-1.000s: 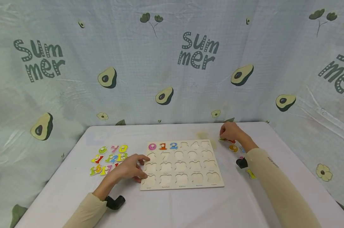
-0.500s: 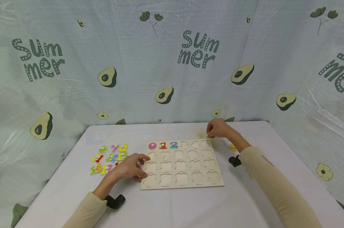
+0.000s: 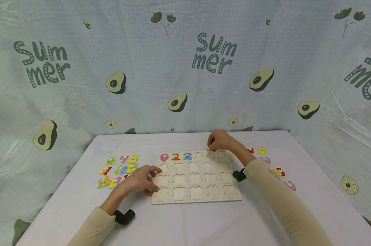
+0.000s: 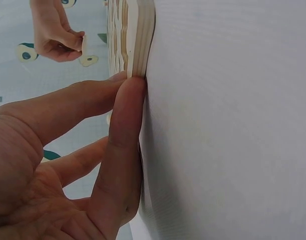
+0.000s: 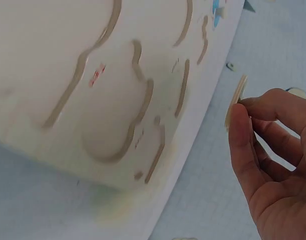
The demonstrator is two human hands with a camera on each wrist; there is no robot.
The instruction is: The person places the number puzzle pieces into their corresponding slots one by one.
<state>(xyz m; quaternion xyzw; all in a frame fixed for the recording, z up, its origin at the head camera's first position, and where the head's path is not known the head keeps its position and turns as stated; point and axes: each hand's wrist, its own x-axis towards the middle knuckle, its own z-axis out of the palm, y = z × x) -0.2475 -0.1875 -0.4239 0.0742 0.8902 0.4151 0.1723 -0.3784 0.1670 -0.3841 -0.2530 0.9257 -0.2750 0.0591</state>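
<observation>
A wooden number puzzle board [image 3: 201,197] lies mid-table, with 0, 1 and 2 seated in its top row and the other hollows bare. My left hand [image 3: 142,180] rests against the board's left edge, and its straight fingers [image 4: 125,115] press the edge of the board [image 4: 142,40]. My right hand [image 3: 215,140] hovers over the board's top row and pinches a small flat number piece [image 3: 209,149] between thumb and fingers. The right wrist view shows that piece [image 5: 236,97] edge-on in the right hand [image 5: 273,145], beside the board [image 5: 67,65].
Several loose coloured numbers [image 3: 118,169] lie left of the board, and more numbers [image 3: 271,164] lie to its right. Avocado-print cloth [image 3: 185,68] walls the white table [image 3: 188,225] at the back and sides.
My right hand has moved left from the loose numbers on the right to above the board's top row, carrying a piece. My left hand has stayed put.
</observation>
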